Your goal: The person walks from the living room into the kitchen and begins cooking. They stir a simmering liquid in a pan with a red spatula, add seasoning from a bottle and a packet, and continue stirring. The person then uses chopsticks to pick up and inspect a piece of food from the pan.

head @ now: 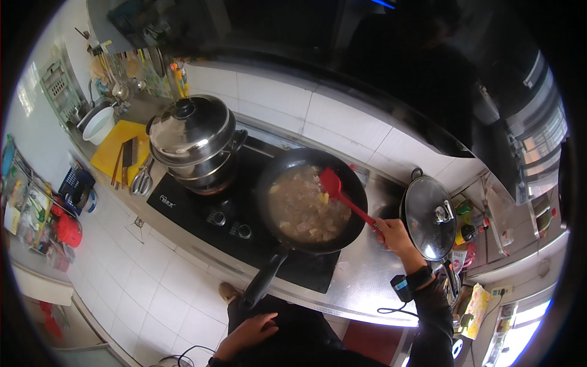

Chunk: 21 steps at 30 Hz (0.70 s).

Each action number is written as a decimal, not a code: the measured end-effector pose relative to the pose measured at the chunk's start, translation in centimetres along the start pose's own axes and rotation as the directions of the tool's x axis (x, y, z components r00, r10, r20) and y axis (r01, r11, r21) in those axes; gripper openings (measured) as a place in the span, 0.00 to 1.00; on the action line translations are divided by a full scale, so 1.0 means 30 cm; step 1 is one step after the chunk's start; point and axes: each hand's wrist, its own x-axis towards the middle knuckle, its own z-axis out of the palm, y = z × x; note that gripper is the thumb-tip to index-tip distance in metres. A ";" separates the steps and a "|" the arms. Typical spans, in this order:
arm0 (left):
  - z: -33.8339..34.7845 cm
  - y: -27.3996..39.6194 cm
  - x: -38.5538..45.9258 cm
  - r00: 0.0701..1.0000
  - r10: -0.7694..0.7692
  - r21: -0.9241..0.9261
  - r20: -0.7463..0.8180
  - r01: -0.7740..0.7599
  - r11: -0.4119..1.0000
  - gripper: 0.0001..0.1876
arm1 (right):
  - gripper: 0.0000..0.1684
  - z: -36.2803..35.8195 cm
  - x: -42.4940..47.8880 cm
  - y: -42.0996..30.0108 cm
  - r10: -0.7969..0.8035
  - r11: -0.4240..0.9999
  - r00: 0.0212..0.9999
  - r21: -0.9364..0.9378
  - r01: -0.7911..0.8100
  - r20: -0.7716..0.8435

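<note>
My right hand (393, 236) grips the handle of a red spatula (331, 182), whose head rests in a dark wok (356, 215). Meat pieces in cloudy brown broth (305, 206) fill the bottom of the wok, with a few yellow slices by the spatula head. The wok sits on the right part of a black gas stove (197, 208), and its black handle (263, 282) points towards me. Below that handle, my left hand (250, 335) hangs near my body with nothing in it, not touching the wok.
A lidded steel steamer pot (190, 137) stands on the stove's left side. Further left, a yellow cutting board (104, 153) bears a cleaver (130, 153) and chopsticks, with scissors (142, 182) beside it. A glass-lidded pan (429, 218) stands at the right. The range hood (298, 41) overhangs the stove.
</note>
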 end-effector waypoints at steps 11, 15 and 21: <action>0.024 -0.020 0.007 0.997 -0.076 -0.077 0.020 0.077 0.994 0.26 | 0.22 0.131 -0.074 -0.032 0.164 0.908 0.930 0.318 -0.272 0.328; 0.035 -0.047 0.002 0.995 -0.096 -0.083 0.016 0.097 0.992 0.25 | 0.22 0.132 -0.109 -0.027 0.192 0.878 0.908 0.349 -0.328 0.372; 0.035 -0.055 0.005 0.988 -0.149 -0.101 0.049 0.153 0.983 0.26 | 0.23 0.111 -0.147 0.016 0.194 0.856 0.928 0.408 -0.319 0.319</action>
